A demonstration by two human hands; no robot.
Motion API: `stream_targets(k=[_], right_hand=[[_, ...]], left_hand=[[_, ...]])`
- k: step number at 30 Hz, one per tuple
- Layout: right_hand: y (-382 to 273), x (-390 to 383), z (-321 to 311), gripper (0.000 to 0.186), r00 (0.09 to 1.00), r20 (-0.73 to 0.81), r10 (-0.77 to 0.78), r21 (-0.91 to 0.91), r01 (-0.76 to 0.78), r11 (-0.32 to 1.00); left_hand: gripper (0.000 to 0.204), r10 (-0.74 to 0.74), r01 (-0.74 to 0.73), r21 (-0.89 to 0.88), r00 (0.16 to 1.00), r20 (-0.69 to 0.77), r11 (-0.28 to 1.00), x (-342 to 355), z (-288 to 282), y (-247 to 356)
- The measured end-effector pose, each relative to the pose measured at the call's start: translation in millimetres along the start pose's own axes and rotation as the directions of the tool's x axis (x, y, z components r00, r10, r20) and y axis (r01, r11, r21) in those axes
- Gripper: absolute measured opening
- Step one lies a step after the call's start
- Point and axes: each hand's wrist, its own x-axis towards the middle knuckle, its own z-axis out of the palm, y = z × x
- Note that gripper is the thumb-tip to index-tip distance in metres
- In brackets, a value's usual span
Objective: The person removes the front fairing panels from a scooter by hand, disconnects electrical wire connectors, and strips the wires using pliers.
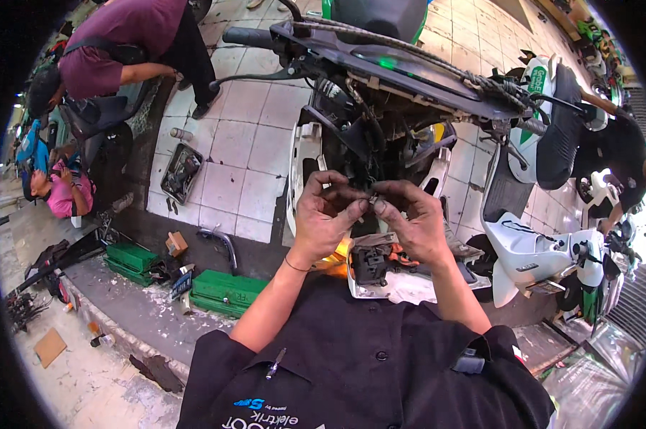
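My left hand (324, 220) and my right hand (417, 223) meet in front of my chest, fingers bent and thumbs close together. Pinched between both sets of fingertips is a tiny, dull metallic-looking piece (372, 200), too small to name. The hands hover over the opened front of a scooter, where dark cables (366, 107) hang bare below the handlebar panel (408, 64). White body panels (305, 168) flank the opening. Below my right hand, a black box-shaped part (370, 266) lies in a white housing beside orange wires.
A tray of tools (182, 174) sits on the tiled floor at left. Green toolboxes (226, 292) stand on the ledge at lower left. A white scooter (544, 250) is parked at right. One person in a purple shirt (122, 43) bends over another machine; others are nearby.
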Motion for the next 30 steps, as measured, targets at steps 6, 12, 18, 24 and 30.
stream_targets(k=[6, 12, 18, 24, 30], right_hand=[[-16, -14, -21, 0.024, 0.977, -0.037, 0.209, -0.147, -0.212, 0.966], [-14, -24, -37, 0.018, 0.935, -0.014, 0.355, -0.032, -0.356, 0.934], [-5, -27, -43, 0.024, 0.918, 0.011, 0.395, 0.131, -0.393, 0.910], [-9, -29, -51, 0.029, 0.896, 0.069, 0.440, 0.017, -0.442, 0.897], [-16, -31, -52, 0.028, 0.870, 0.094, 0.484, -0.075, -0.479, 0.875]], left_hand=[[0.041, 0.197, -0.250, 0.385, 0.965, 0.173, 0.888, -1, 13, 15], [0.041, 0.266, -0.364, 0.470, 0.928, 0.262, 0.804, 0, 29, 18], [0.047, 0.357, -0.456, 0.407, 0.886, 0.297, 0.791, 2, 30, 6], [0.053, 0.413, -0.527, 0.370, 0.842, 0.347, 0.765, 3, 31, -1], [0.054, 0.439, -0.566, 0.379, 0.817, 0.373, 0.732, 4, 28, 0]])
